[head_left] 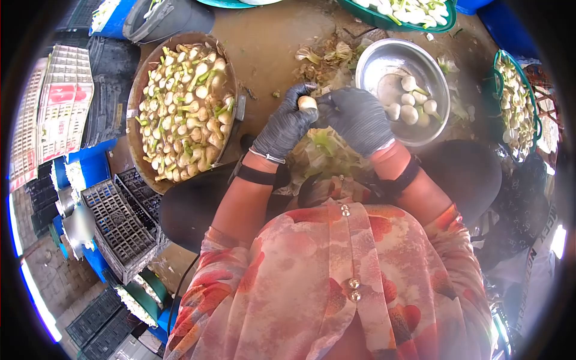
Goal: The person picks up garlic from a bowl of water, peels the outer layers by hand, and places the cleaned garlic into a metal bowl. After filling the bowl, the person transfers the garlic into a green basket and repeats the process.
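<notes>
My left hand, in a dark glove, is closed around a pale garlic bulb in front of my chest. My right hand, also gloved, has its fingers curled together beside that bulb; whatever they pinch is hidden. Just right of my right hand stands a shiny metal bowl with several clean white garlic bulbs lying in it. To the left, a wide round tub is heaped with garlic bulbs on short green stems, some with brownish skins. Torn peelings lie below my hands.
More dry peelings are scattered on the wet floor ahead. A green basin of white bulbs is at the top, a green basket at the right. Grey crates and a dark bucket stand left.
</notes>
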`<state>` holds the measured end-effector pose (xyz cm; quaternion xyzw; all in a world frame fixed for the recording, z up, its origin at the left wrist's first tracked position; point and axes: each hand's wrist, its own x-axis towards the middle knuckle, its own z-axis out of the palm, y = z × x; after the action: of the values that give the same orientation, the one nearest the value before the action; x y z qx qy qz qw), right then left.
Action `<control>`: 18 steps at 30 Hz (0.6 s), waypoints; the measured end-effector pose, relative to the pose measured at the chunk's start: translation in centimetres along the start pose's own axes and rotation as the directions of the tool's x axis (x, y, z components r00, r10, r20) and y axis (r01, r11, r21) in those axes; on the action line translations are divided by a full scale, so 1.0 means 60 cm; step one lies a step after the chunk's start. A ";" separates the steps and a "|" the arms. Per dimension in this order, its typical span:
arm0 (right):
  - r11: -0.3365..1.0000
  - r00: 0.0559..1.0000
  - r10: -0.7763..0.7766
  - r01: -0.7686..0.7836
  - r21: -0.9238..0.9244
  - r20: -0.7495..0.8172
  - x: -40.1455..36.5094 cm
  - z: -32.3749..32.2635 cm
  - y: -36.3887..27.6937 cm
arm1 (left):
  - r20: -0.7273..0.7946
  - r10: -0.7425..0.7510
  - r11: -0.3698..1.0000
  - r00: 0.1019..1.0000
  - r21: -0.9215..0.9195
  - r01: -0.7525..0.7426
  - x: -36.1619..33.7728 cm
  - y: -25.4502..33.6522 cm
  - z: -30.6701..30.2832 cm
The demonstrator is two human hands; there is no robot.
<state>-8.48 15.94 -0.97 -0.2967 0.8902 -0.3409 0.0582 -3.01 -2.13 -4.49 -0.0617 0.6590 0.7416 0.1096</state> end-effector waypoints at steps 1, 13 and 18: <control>0.998 0.998 0.056 -0.056 0.006 0.021 0.002 0.001 -0.002 | 0.005 0.020 1.000 1.000 0.018 -0.021 -0.004 0.004 0.008; 0.998 0.999 0.031 -0.031 -0.049 -0.006 -0.031 -0.048 0.006 | 0.054 0.064 0.995 0.996 0.074 -0.067 0.006 0.018 0.042; 0.949 0.968 0.246 -0.252 0.191 0.052 -0.054 -0.078 0.003 | 0.125 0.063 0.969 0.990 0.230 -0.091 -0.022 0.070 0.088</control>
<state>-7.34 20.59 2.15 -0.1797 0.8817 -0.4125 0.1420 -2.49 2.51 0.52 0.0208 0.7363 0.6646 0.1256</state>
